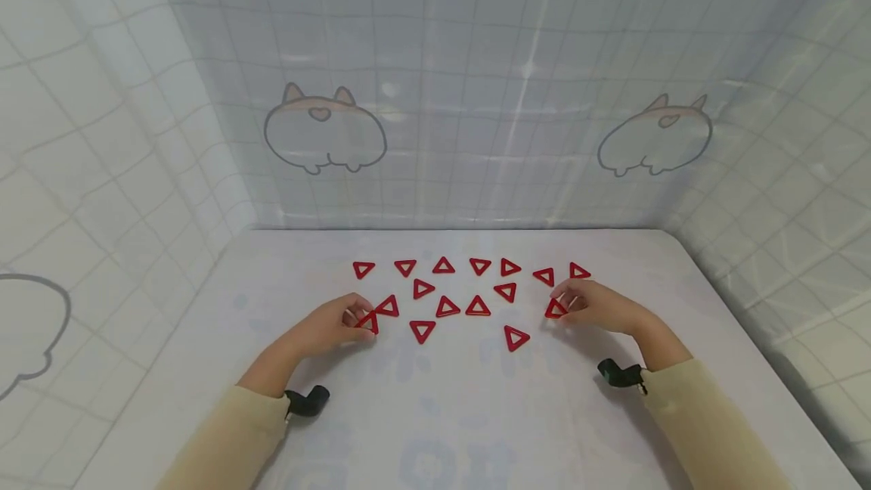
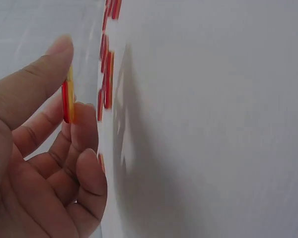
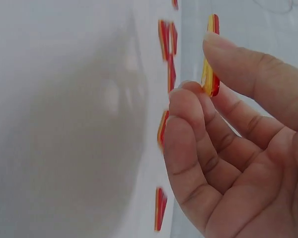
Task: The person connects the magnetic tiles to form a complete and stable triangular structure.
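My left hand (image 1: 332,324) pinches a small hollow red triangle (image 1: 375,324) between thumb and fingertips. In the left wrist view that triangle (image 2: 67,101) appears edge-on, red on one face and yellow on the other, held apart from the tabletop. Another triangle (image 1: 396,306) lies just beyond the left fingertips. Over on the right, my right hand (image 1: 599,308) pinches a second such triangle (image 1: 549,310); the right wrist view shows this triangle (image 3: 211,82) edge-on and raised off the surface. Close behind the right fingers lies one more triangle (image 1: 572,271).
Several more red triangles, such as one at the back (image 1: 444,271) and one nearer the front (image 1: 508,339), lie scattered between the hands on the white tabletop (image 1: 422,407). A grid-patterned curtain (image 1: 463,97) hangs behind and at both sides.
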`<action>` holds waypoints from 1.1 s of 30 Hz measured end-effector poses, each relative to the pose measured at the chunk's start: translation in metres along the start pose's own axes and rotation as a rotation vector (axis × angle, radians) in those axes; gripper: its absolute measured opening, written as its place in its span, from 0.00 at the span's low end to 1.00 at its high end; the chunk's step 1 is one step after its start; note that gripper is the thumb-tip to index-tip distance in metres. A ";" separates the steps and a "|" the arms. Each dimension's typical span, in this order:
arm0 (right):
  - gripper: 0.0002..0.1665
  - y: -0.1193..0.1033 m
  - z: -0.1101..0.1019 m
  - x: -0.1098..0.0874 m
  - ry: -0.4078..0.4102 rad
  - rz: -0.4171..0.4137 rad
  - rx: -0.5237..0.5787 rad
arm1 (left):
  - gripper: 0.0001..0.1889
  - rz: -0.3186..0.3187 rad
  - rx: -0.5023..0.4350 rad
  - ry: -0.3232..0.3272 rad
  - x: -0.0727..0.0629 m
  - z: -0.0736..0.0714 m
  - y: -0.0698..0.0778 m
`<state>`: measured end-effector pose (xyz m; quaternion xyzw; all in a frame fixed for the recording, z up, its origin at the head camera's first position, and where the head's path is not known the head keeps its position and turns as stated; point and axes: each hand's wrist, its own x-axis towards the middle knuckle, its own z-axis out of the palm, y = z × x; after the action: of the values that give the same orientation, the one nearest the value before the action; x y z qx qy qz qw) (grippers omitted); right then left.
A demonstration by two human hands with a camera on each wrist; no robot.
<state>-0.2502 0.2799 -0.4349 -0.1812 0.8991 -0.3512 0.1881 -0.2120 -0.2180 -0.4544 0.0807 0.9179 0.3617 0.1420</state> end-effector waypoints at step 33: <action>0.24 -0.069 0.068 0.018 -0.131 -0.241 0.036 | 0.20 0.242 -0.005 -0.076 0.006 0.073 0.070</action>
<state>-0.2203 0.1861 -0.4369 -0.3070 0.8501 -0.3749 0.2062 -0.1912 -0.1196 -0.4585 0.2039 0.8944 0.3753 0.1324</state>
